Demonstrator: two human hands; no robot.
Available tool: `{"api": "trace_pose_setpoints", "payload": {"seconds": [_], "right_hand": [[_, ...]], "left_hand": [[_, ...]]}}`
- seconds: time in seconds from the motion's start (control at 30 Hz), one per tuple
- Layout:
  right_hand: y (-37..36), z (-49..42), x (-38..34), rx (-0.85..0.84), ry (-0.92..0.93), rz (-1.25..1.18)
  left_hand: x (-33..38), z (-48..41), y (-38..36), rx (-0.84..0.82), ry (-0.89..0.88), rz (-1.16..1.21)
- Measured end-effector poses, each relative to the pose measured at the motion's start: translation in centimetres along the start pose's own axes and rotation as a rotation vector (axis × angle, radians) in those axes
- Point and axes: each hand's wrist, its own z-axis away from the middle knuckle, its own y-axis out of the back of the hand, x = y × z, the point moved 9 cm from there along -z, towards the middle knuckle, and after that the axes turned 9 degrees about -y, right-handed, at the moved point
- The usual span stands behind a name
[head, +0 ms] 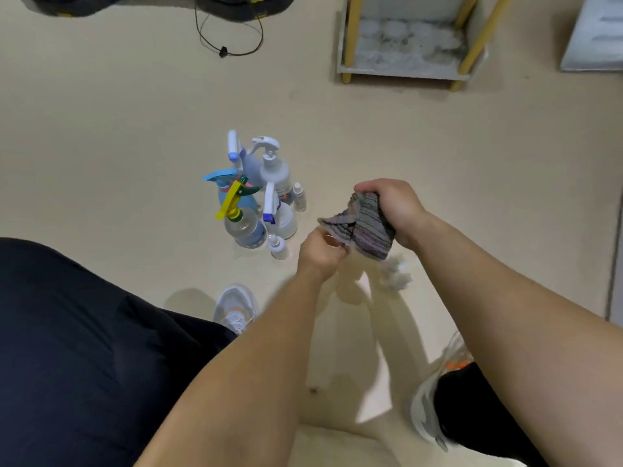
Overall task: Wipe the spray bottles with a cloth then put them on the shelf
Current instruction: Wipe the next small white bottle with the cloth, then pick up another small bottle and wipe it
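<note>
My right hand [394, 203] grips a grey striped cloth [369, 225], bunched over a pale spray bottle [399, 276]. Only the bottle's blurred white end shows, below the cloth. My left hand [317, 254] curls its fingers at the cloth's lower left edge and holds the bottle's other end. On the floor to the left stands a cluster of spray bottles [269, 176]: white ones with blue tips, a blue one [226, 190], a clear one with a yellow trigger [242, 224] and small dropper bottles. The shelf [404, 70], with a white board and yellow legs, stands at the far right.
My dark-trousered knee [84, 332] fills the lower left, and white shoes [236, 308] sit by it and at the lower right. A black cord [229, 52] and dark bags lie at the far top. A white panel [593, 38] is at the top right.
</note>
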Motion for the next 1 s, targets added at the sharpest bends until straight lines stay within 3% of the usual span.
{"api": "trace_pose_setpoints", "payload": {"seconds": [0.17, 0.4, 0.7, 0.87, 1.0], "right_hand": [[9.6, 1.1, -0.7, 0.189, 0.068, -0.198], [18.3, 0.0, 7.0, 0.381, -0.057, -0.261], [20.3, -3.2, 16.1, 0.378, -0.242, -0.204], [18.9, -4.2, 17.0, 0.341, -0.294, -0.186], [17.4, -4.4, 15.5, 0.298, -0.245, -0.193]], "left_hand": [[3.4, -0.9, -4.9, -0.143, -0.115, -0.028], [3.3, -2.1, -10.9, -0.404, -0.238, -0.491], [2.6, -3.7, -15.5, -0.532, -0.428, -0.744], [2.8, -4.3, -15.6, -0.537, -0.481, -0.737], [2.9, -4.8, -14.5, -0.468, -0.426, -0.63]]}}
